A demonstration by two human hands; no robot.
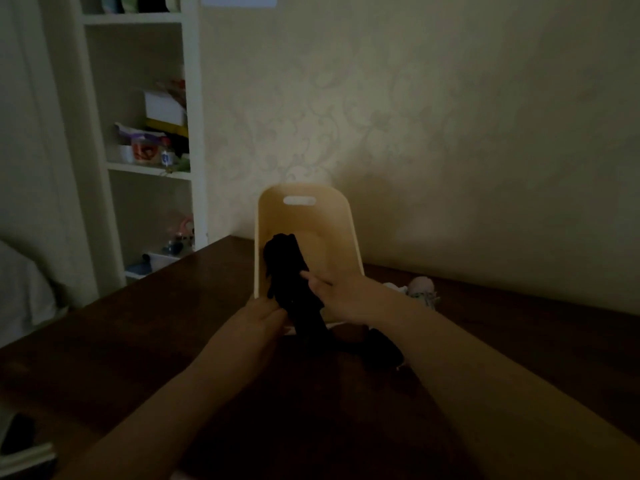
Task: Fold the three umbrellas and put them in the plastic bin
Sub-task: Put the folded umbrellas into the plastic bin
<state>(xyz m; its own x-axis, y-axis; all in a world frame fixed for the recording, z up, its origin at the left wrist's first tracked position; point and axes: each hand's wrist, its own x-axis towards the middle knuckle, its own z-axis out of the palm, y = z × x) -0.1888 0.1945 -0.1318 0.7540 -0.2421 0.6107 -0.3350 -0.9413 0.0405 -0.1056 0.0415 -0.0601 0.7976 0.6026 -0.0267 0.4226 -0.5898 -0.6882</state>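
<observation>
A folded black umbrella [289, 271] points up and away from me, its top end inside the cream plastic bin [332, 223] on the dark wooden table [138, 323]. My left hand [265, 315] grips the umbrella's lower part from the left. My right hand [337, 294] holds its fabric from the right, fingers pressed against it. A second dark umbrella [381, 348] lies on the table under my right wrist. A pale patterned umbrella [420, 289] shows behind my right forearm, to the right of the bin.
The bin stands near the wall at the table's far edge, with a handle slot [299, 200] in its back wall. A white shelf unit [149, 133] with boxes and jars stands at the left. A dark flat object [19, 434] lies at the table's near left corner.
</observation>
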